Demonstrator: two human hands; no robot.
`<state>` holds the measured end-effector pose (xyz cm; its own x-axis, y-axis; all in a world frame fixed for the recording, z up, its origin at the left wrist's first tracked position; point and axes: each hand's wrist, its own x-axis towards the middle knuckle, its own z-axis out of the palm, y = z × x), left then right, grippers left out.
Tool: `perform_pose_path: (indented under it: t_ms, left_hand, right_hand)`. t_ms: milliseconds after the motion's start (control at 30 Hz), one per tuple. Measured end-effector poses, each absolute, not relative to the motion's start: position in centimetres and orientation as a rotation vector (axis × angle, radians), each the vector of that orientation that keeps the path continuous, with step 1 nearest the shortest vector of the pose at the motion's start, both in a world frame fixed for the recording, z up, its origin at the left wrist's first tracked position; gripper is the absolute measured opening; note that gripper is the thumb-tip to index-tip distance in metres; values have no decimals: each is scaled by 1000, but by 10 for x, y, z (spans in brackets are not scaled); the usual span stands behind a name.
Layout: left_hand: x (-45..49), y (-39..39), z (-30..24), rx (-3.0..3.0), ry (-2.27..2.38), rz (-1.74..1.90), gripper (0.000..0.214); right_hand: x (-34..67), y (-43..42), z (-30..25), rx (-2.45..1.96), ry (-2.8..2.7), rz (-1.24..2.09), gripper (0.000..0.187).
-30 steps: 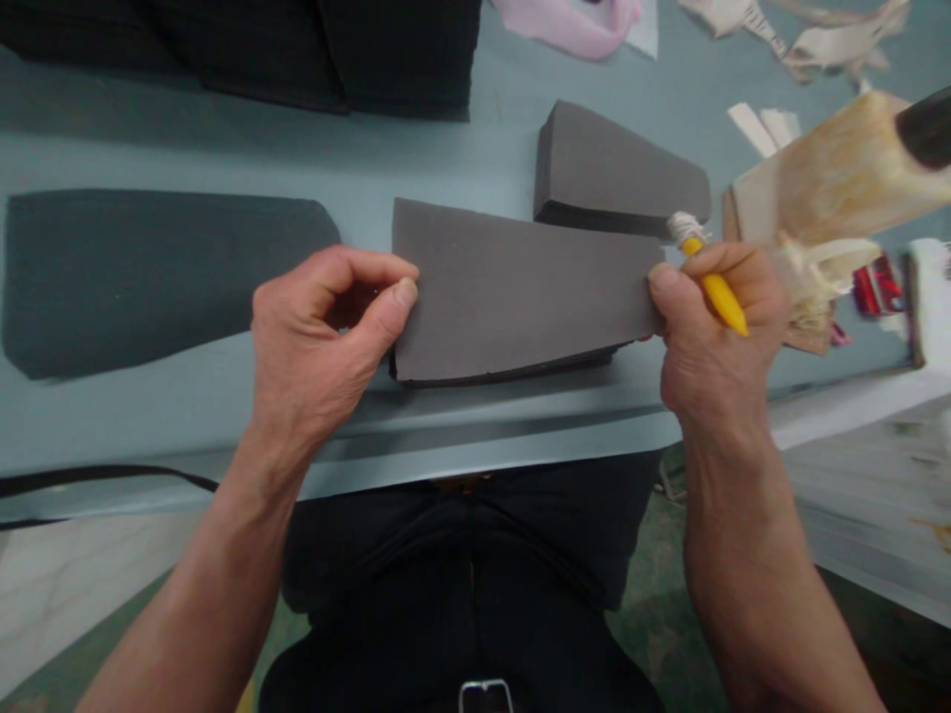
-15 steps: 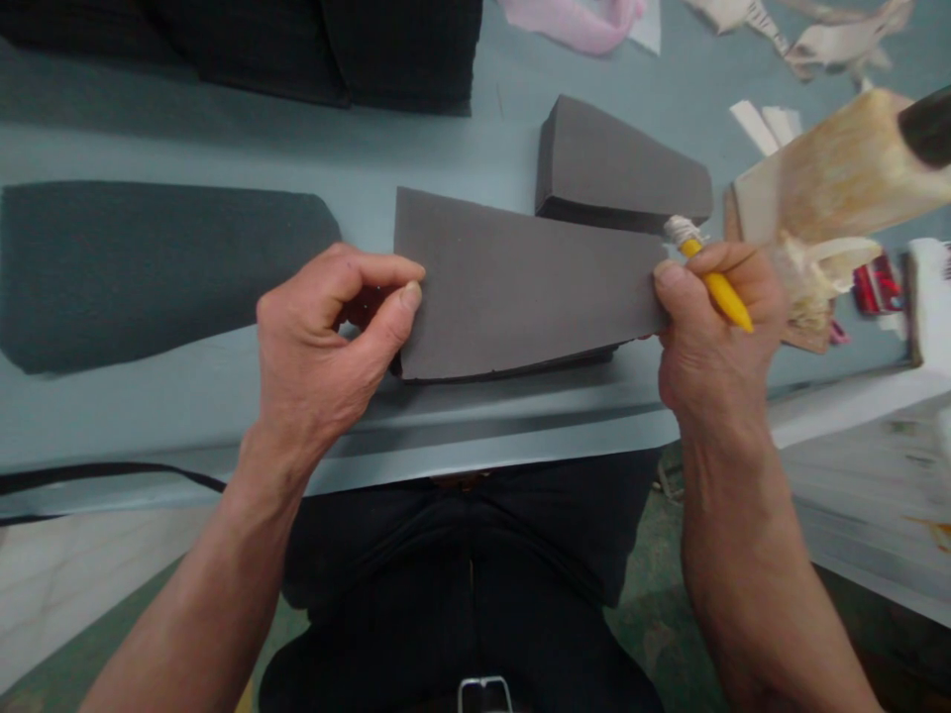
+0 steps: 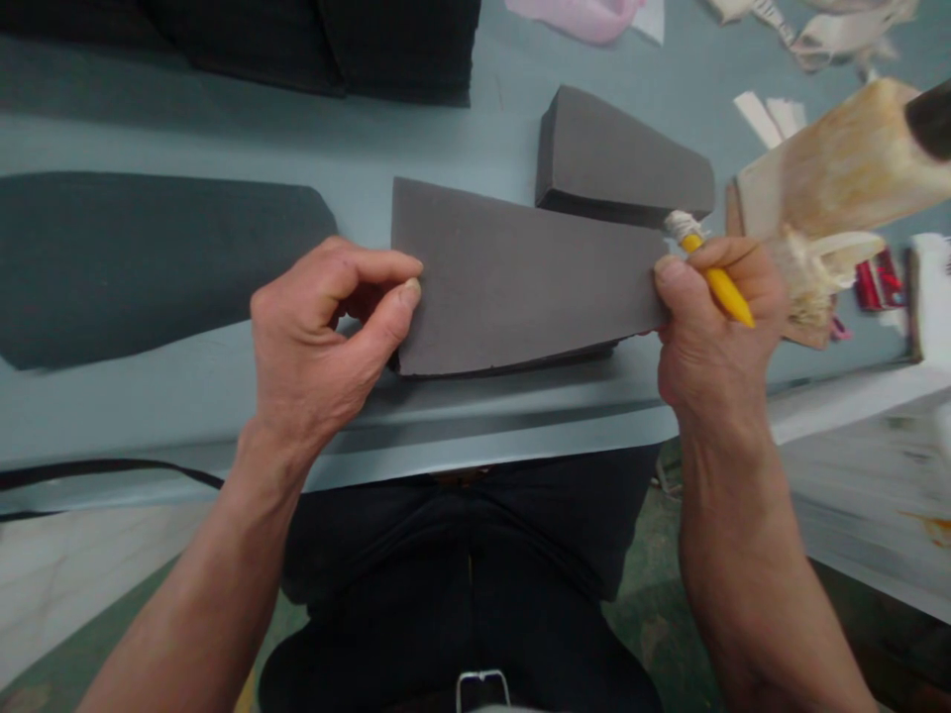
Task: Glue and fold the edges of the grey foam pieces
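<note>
A flat grey tapered panel is held level between my two hands, over a darker stack that shows along its lower edge. My left hand pinches the panel's wide left edge between thumb and forefinger. At the narrow right end, my right hand grips the panel with its thumb on top. Tucked in the fingers of that same hand is a yellow pencil-like stick with white wrapping at one end. A dark green-grey fabric piece lies left of my left hand.
Behind the panel sits a stack of similar grey pieces. A thick black fabric stack stands at the back left. To the right are a stained, pale block-shaped container, a red item and pale scraps. The table's edge runs before my body.
Both hands keep their hold on the grey panel, almost unmoved. The whole view has shifted slightly, with the table's things a little higher in the picture.
</note>
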<state>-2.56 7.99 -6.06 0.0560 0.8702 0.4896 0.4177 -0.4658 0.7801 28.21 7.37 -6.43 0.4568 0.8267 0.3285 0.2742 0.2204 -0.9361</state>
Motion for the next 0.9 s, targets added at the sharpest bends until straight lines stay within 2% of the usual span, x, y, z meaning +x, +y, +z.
perform_pose_path:
  t_ms: [233, 533, 733, 900]
  left_hand:
    - [-26, 79, -61, 1873, 1313, 1380, 5]
    - [-26, 79, -64, 1914, 1281, 1394, 8]
    - [-25, 78, -63, 1872, 1271, 1405, 9]
    - [-25, 77, -65, 1860, 1285, 1409, 9]
  right_hand:
    - [283, 74, -67, -1333, -1095, 509, 37]
    - [280, 74, -64, -1353, -1057, 533, 27]
    - [282, 76, -67, -1372, -1071, 520, 39]
    - [281, 74, -66, -1413, -1017, 567, 31]
